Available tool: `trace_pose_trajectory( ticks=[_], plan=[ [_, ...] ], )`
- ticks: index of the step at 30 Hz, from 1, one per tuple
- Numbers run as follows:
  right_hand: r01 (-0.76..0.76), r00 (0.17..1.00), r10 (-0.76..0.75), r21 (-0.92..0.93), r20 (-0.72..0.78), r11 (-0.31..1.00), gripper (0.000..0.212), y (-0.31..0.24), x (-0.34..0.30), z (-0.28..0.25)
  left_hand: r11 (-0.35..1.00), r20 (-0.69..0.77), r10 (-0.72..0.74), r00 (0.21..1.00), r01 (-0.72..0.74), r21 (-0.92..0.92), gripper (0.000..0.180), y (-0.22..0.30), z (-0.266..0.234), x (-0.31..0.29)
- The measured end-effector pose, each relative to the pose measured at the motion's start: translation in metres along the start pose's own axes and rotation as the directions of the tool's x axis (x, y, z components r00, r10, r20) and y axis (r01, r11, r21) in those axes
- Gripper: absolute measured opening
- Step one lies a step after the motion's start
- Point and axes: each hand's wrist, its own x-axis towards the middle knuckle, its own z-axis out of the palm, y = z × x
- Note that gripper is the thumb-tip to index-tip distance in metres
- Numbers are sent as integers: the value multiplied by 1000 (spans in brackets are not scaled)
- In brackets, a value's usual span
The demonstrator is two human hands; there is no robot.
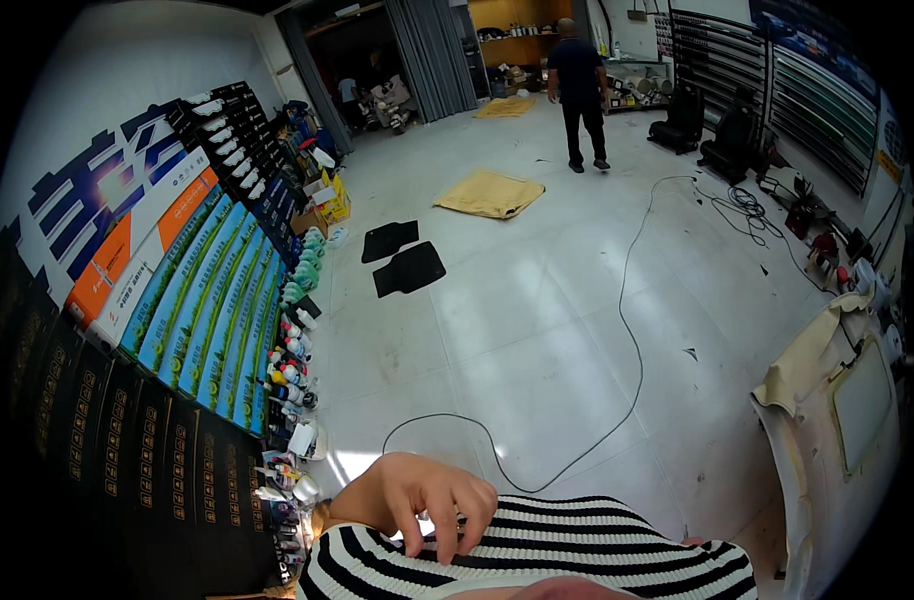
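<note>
My left hand [427,500] is raised in front of my chest at the lower middle. Its fingers are bent and apart, pointing down, with the tips against the black-and-white striped top [577,535] I wear. I see nothing held in it. My right hand does not show; only a tiny patch of skin appears at the right edge of the top. On the floor ahead lie two black car floor mats [409,270]. Farther off is a folded yellow cloth [490,194].
A black cable [637,360] loops across the floor to a coil [742,207]. Boxes [192,310] and bottles [292,375] line the left. A large pale car panel [792,450] stands at right. Beyond are a person [579,90] and black car seats [722,140].
</note>
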Motion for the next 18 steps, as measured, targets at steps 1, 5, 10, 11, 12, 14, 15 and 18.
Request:
trace_pose_trajectory(
  ticks=[1, 5, 10, 11, 12, 14, 15, 18],
  plan=[
    [-30, 1000, 31, 78, -4, 997, 19, -7, -2, 2, 999, 100, 23, 995, -27, 36, 29, 23, 9, 11],
    [-18, 997, 32, 196, -65, 980, 18, -38, -5, 13, 996, 191, 20, 981, -37, 81, 25, 69, 34, 41],
    [214, 906, -140, 146, -399, 966, 18, -128, 37, -36, 969, 261, -43, 964, -24, 247, 19, 106, 62, 23],
    [323, 883, 100, 748, -459, 579, 20, -161, 23, -58, 963, 277, -80, 957, 2, 271, 19, 106, 67, 18],
    [407, 872, 40, 768, -488, 495, 20, -192, -11, -94, 956, 283, -114, 952, 27, 293, 20, 108, 70, 10],
    [550, 801, -51, 699, -596, 458, 20, -237, -71, -148, 969, 297, 40, 954, -110, 223, 21, 130, 79, 23],
    [576, 788, -76, 689, -611, 440, 20, -246, -80, -158, 963, 306, 95, 947, -165, 214, 24, 133, 81, 22],
    [648, 736, -138, 631, -663, 426, 19, -264, -78, -163, 964, 310, 106, 945, -174, 199, 29, 147, 88, 14]
  ],
)
